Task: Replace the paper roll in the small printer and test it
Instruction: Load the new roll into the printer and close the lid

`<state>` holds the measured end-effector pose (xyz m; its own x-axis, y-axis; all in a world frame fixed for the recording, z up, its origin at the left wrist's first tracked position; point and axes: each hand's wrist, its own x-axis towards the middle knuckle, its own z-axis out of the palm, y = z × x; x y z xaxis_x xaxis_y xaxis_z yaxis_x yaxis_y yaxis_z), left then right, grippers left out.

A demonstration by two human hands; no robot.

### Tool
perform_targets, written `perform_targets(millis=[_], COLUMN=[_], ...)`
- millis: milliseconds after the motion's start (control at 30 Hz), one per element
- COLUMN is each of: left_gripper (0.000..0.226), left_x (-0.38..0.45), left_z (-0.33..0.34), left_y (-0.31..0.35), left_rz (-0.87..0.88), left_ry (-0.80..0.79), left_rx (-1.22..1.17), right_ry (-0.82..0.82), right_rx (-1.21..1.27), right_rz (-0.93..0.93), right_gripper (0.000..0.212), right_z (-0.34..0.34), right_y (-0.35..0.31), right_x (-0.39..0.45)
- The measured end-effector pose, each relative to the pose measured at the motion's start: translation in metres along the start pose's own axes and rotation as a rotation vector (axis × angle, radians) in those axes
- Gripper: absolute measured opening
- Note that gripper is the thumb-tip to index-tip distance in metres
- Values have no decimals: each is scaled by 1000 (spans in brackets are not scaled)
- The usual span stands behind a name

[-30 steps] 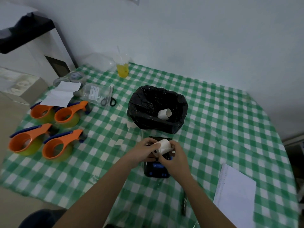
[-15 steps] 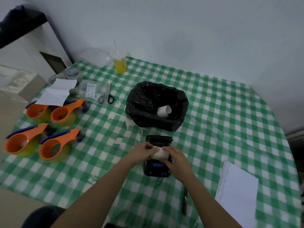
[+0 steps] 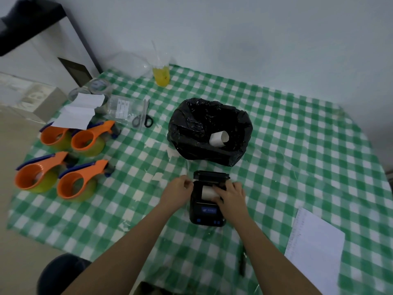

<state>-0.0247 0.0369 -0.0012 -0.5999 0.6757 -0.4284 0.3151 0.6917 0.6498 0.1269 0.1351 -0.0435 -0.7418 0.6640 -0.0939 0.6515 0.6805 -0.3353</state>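
Observation:
A small black printer (image 3: 207, 213) lies on the green checked tablecloth with its lid (image 3: 211, 175) flipped open at the far end. A white paper roll (image 3: 208, 192) sits down in its open bay. My right hand (image 3: 230, 195) rests over the roll's right side, fingers on it. At the printer's left edge my left hand (image 3: 177, 189) has its fingers curled against the case. Behind the printer stands a black bin bag (image 3: 209, 135), and a white used roll core (image 3: 219, 139) lies inside it.
Several orange tape dispensers (image 3: 63, 165) stand at the left. Scissors (image 3: 142, 120), a plastic pouch and white papers (image 3: 78, 111) lie at the back left, a yellow drink cup (image 3: 161, 74) near the wall. A white sheet (image 3: 314, 250) and a dark pen (image 3: 242, 262) lie at the right front.
The paper roll, held above the printer a second ago, has gone down into the open bay. Both hands have lowered with it and spread to the printer's sides.

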Motion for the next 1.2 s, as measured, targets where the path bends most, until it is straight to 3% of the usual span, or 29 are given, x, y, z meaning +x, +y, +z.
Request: perform_targets(millis=[200,333,667,833,900,1200], left_gripper=[20,19,21,48,49,40], left_x=[1,2,3,14,15,-11], left_z=[-2,1,4,4,6,14], left_y=[1,3,16,15,11,-10], left_rz=[5,24,268,365,377,457], left_ry=[13,9,196,-13,-73,-20], left_rx=[-20,6,168,292,328,226], right_ry=[83,125,13,51,63,116], right_rx=[20,46,92,135,145,208], right_rz=[-83,-67,-71,-48,-48,-73], right_gripper=[26,6,6,5,9,11], right_z=[2,3,5,5,5,-7], right_y=[10,7,2,-1,-1,-2], right_x=[-7,-10,-12,-18,-19,-28])
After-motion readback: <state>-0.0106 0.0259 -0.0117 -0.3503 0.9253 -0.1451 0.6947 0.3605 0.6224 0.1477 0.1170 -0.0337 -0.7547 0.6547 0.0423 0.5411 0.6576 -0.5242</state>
